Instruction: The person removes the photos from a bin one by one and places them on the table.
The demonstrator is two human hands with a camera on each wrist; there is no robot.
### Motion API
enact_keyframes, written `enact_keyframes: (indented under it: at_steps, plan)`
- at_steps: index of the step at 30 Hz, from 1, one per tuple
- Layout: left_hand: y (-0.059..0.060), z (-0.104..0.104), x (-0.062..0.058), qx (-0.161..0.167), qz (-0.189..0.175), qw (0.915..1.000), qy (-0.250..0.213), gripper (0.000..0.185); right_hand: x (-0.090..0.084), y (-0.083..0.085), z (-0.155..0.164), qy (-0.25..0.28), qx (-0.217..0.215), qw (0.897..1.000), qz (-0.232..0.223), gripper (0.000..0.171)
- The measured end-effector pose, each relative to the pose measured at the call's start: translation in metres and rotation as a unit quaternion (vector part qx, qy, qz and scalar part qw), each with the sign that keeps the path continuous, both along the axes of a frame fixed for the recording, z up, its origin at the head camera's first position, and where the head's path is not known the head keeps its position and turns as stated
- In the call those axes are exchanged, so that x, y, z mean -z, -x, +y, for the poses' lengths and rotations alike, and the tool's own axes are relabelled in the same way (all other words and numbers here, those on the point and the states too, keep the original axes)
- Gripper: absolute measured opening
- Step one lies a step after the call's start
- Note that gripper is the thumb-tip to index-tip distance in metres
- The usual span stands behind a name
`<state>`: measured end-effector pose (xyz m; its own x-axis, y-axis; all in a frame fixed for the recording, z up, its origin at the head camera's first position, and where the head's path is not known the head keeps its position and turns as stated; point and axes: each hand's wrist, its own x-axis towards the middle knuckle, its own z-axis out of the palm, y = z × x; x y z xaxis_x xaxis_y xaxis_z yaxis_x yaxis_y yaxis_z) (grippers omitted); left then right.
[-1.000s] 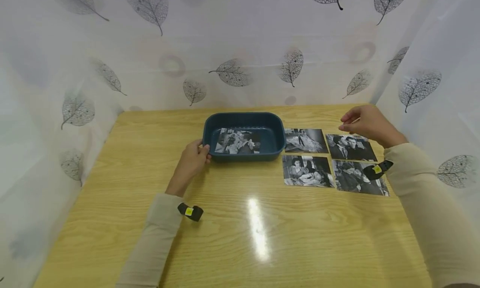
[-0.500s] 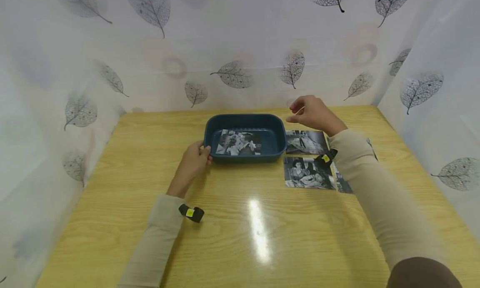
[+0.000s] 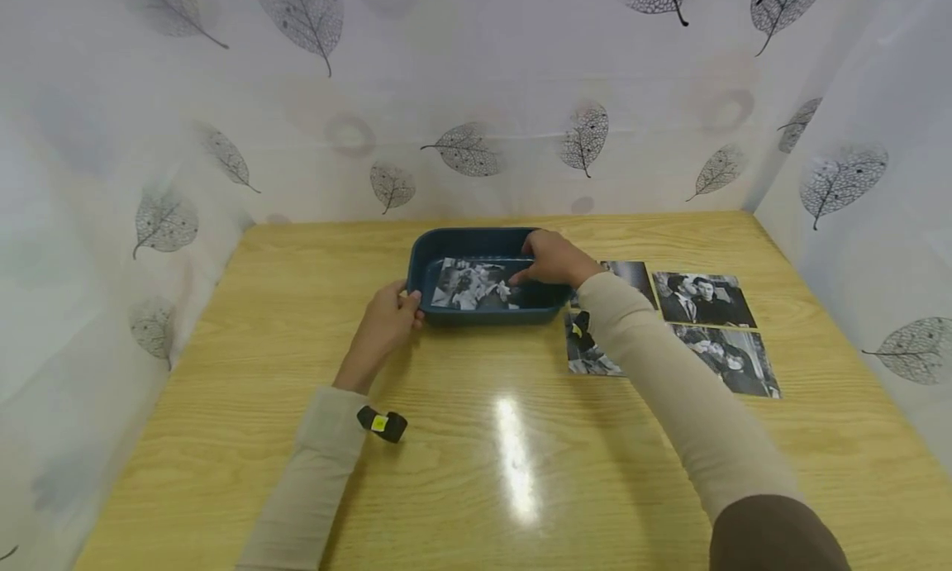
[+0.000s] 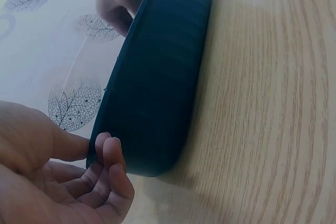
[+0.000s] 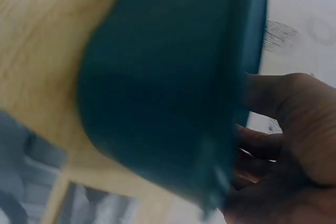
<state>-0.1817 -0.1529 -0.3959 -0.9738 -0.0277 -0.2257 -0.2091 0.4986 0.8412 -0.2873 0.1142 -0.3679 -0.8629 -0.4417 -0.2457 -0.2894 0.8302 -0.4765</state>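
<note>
A dark teal rectangular tray [image 3: 487, 316] stands at the back middle of the table. Inside it, toward the left, lies a black-and-white photo [image 3: 470, 286]. My left hand [image 3: 385, 319] grips the tray's front left corner, its thumb at the rim and its fingers against the outer wall [image 4: 149, 93]. Over the right side of the tray, my right hand [image 3: 554, 259] reaches in with thumb and fingers apart. Its thumb is close to the photo's right edge; whether they touch I cannot tell. Its fingers are partly hidden behind the tray wall [image 5: 163, 77] in the right wrist view.
Right of the tray, several black-and-white photos lie in two rows, among them an upper right photo [image 3: 705, 299] and a lower right photo [image 3: 732, 361]. My right forearm partly covers others. A leaf-patterned curtain [image 3: 476, 75] closes off the back and sides of the wooden table [image 3: 446, 455].
My right hand has swept left from above the far right photos, across the nearer ones, and down into the tray. The left hand keeps its grip on the corner.
</note>
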Motion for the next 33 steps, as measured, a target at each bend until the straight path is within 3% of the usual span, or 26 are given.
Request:
enact_keyframes:
  at_steps: [4, 13, 25, 33]
  plan:
    - [0.001, -0.001, 0.001, -0.001, 0.001, 1.0, -0.006, 0.047, 0.009, -0.001, -0.012, -0.032, -0.003, 0.999, -0.015, 0.064]
    - [0.0, -0.001, 0.001, 0.001, 0.001, 1.0, -0.007, 0.046, 0.024, -0.002, -0.022, -0.076, -0.005, 0.997, 0.003, 0.063]
    - [0.0, 0.0, 0.0, 0.003, 0.0, 1.0, 0.002, 0.047, 0.027, -0.001, -0.026, -0.072, 0.018, 0.997, -0.003, 0.059]
    - [0.0, 0.0, 0.0, -0.004, -0.008, 0.9999, -0.004, 0.048, 0.033, 0.003, -0.027, -0.048, 0.058, 0.996, 0.039, 0.051]
